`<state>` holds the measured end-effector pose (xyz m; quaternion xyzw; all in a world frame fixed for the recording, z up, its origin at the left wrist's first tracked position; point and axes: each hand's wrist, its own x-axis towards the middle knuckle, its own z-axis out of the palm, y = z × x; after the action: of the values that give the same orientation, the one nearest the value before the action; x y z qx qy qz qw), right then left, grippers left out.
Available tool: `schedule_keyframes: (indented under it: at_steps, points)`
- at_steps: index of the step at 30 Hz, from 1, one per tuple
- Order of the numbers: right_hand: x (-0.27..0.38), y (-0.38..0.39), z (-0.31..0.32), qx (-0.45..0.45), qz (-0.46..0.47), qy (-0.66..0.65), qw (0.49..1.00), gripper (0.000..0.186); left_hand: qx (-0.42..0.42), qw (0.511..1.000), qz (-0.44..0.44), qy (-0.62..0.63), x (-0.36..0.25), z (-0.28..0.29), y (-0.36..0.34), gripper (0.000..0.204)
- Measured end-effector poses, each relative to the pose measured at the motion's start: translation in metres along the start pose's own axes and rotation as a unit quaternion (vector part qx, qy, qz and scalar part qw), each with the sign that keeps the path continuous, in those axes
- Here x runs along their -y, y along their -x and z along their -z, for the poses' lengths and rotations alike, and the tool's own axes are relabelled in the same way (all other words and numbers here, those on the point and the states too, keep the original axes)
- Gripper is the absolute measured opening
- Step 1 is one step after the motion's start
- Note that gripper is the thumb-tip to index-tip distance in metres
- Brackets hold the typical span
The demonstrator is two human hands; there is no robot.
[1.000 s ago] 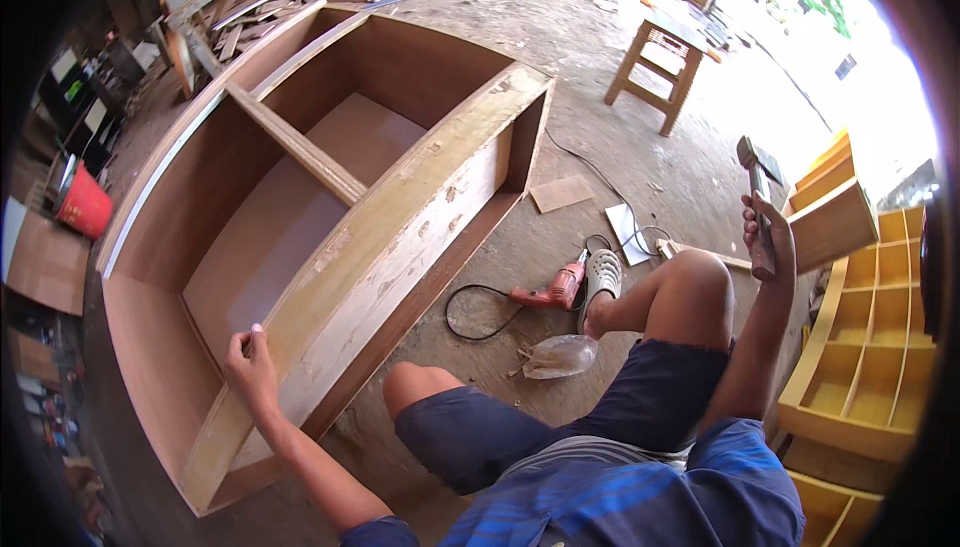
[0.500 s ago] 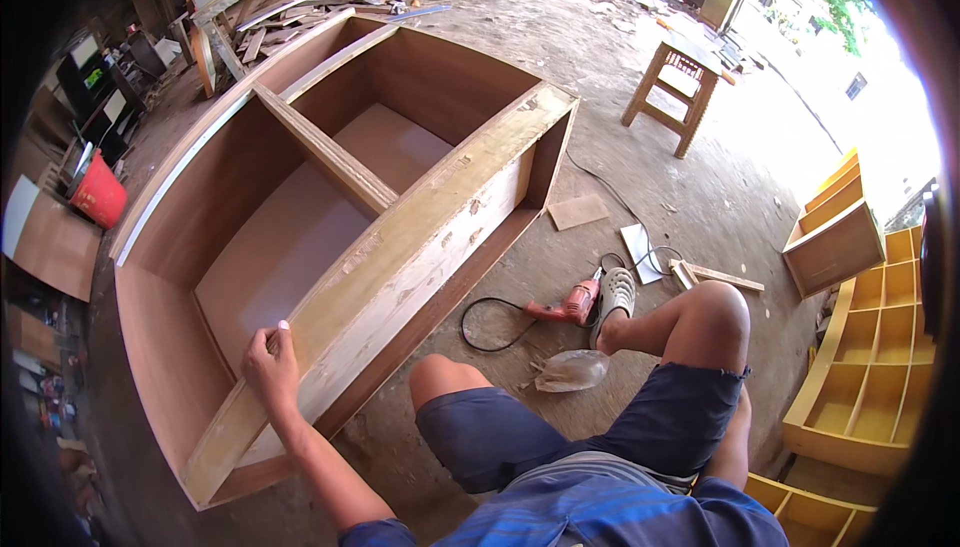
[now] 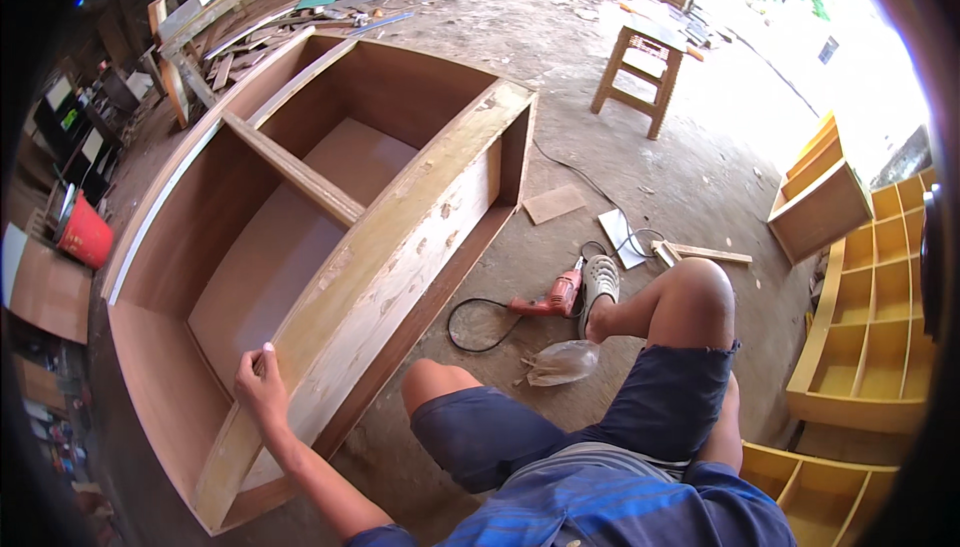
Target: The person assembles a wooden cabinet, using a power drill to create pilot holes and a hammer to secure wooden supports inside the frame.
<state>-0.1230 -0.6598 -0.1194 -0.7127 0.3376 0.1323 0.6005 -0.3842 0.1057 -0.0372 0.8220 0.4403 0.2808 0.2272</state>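
My left hand point(image 3: 258, 387) grips the top edge of the pale wooden board point(image 3: 350, 257) along the near side of a large brown wooden cabinet frame point(image 3: 170, 367), which lies open side up with dividers across it. My right hand is hidden behind my right thigh, with only part of the forearm showing, and the hammer is out of sight. A red power drill point(image 3: 545, 302) with a coiled cord lies on the floor by my shoe, beside a clear plastic bag point(image 3: 560, 362).
Yellow compartment units point(image 3: 855, 337) and a small box point(image 3: 815, 207) stand at right. A wooden stool point(image 3: 640, 82) is beyond the cabinet. Wood scraps point(image 3: 700, 252) and a thin board point(image 3: 550, 202) lie on the floor. A red bucket point(image 3: 82, 232) and piled offcuts sit at left and back.
A second ago my right hand held a hammer raised at the right; it has since dropped out of sight behind my thigh. My left hand stays on the board's edge.
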Motion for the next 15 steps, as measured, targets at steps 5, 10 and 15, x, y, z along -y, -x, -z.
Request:
schedule_keyframes:
  at_steps: [5, 10, 15]
  points:
    - [0.016, -0.033, -0.013, -0.042, 0.003, 0.077, 0.996, 0.039, -0.017, 1.000, 0.010, -0.025, 0.012, 0.006, -0.001, 0.036]
    - [0.036, -0.093, -0.011, -0.113, 0.028, 0.190, 0.975, 0.043, -0.020, 0.999, 0.003, -0.036, 0.021, 0.003, -0.007, 0.036]
    - [0.026, -0.198, 0.003, -0.169, 0.142, 0.304, 0.927, 0.042, -0.006, 0.999, -0.005, -0.048, 0.017, -0.002, -0.007, 0.036]
